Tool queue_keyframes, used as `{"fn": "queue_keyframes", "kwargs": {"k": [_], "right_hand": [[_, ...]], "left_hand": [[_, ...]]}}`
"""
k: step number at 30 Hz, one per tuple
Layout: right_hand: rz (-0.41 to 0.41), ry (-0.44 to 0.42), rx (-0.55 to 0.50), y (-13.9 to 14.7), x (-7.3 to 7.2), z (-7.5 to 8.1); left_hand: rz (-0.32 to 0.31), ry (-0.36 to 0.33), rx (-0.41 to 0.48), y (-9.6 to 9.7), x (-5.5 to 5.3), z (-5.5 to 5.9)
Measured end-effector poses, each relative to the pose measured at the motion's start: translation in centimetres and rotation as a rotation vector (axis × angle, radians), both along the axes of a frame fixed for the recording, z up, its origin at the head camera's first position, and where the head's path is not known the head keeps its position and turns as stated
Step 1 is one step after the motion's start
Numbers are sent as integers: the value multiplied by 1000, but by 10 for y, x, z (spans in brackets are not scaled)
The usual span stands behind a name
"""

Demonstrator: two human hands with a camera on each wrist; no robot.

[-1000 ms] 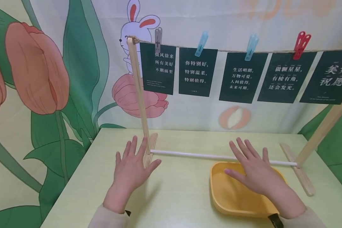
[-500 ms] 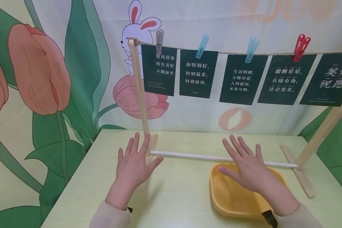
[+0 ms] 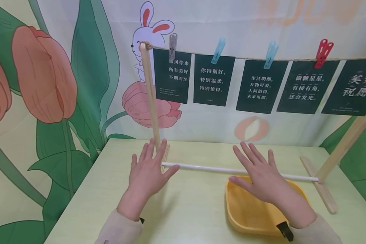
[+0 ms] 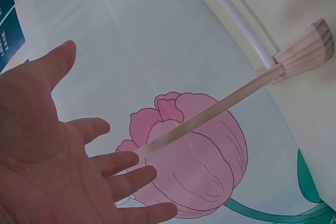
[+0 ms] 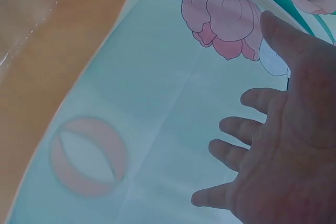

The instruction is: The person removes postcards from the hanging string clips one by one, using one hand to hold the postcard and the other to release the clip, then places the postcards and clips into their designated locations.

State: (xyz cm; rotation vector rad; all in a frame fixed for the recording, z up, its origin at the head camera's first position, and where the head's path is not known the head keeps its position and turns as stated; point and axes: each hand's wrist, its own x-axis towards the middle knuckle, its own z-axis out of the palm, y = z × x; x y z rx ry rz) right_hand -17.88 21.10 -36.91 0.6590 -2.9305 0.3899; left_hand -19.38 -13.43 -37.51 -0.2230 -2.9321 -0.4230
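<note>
My left hand [image 3: 146, 174] hovers palm down with its fingers spread, close to the left wooden post [image 3: 150, 95] of a small drying rack, and holds nothing. Over the yellow plastic basin [image 3: 244, 220] hangs my right hand [image 3: 263, 178], its fingers likewise spread and bare. Along the rack's string, dark green cards with white writing, such as the leftmost card [image 3: 174, 81] and the red-clipped card [image 3: 305, 88], are held by a grey clothespin [image 3: 173, 45], several light blue clothespins [image 3: 218, 51] and a red clothespin [image 3: 324, 54]. Both wrist views show bare palms.
A white rod [image 3: 201, 167] joins the rack's two feet low over the pale table [image 3: 88, 203]. The right post [image 3: 350, 145] slants up at the right from its wooden foot [image 3: 320, 186]. A printed curtain [image 3: 201, 125] with tulips and a rabbit hangs behind.
Both hands have drifted inward, the left to the right and the right to the left, and slightly forward. The cards and basin stay put; the head view has tilted up a little.
</note>
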Motion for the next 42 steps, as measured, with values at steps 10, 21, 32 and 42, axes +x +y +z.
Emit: {"fn": "queue_keyframes", "kwargs": {"k": [10,21,32,42], "right_hand": [[32,49,-1,-4,-2,10],[46,76,5,-7,-4,20],[91,156,-1,-14,-6,32],[120,206,17,-18,-11,41]], "left_hand": [[-32,1,6,4,-4,7],[-50,-21,59,4,-11,6],[-78,-28,151,10,-17,13],[-71,-35,221,14,-22,22]]}}
